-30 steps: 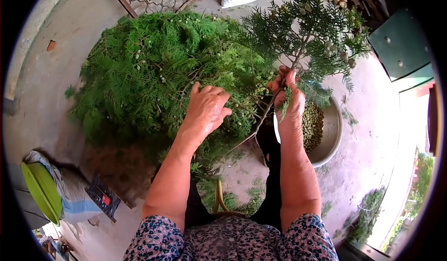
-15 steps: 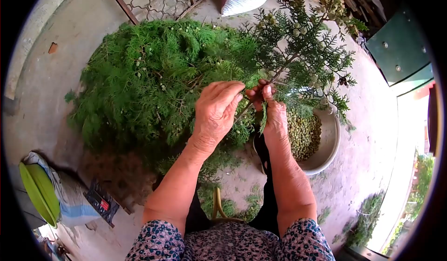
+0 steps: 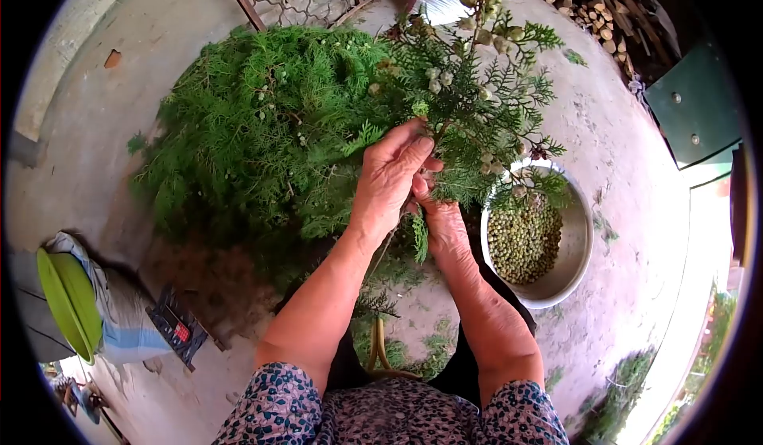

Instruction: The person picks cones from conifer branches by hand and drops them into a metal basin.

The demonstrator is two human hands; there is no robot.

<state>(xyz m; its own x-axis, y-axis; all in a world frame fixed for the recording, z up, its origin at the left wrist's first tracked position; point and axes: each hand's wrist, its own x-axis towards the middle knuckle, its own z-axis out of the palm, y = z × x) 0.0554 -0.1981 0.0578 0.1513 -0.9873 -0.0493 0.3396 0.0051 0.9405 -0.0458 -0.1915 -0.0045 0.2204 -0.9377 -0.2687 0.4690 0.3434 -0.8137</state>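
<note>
A leafy evergreen branch (image 3: pixel 469 115) with pale green cones stands up in front of me, its thin stem running down between my hands. My right hand (image 3: pixel 442 218) is closed round the lower stem. Just above and to the left, my left hand (image 3: pixel 393 171) is closed, its thumb and fingers pinched on the branch where the side twigs start. The inner fingers of both hands are partly hidden. To the right, a metal basin (image 3: pixel 584 238) holds many small green cones (image 3: pixel 520 242), and the branch's lower tips hang over its rim.
A large heap of cut green branches (image 3: pixel 254 127) covers the floor ahead and left. A white sack (image 3: pixel 453 0) and stacked firewood (image 3: pixel 600 24) lie at the back. At left are a lime-green basin (image 3: pixel 67 302) and a black crate (image 3: pixel 179 326). Loose sprigs (image 3: pixel 624 389) lie at right.
My left hand has moved onto the branch from beside it. The right hand has shifted down and left with the branch, and the basin shows more fully.
</note>
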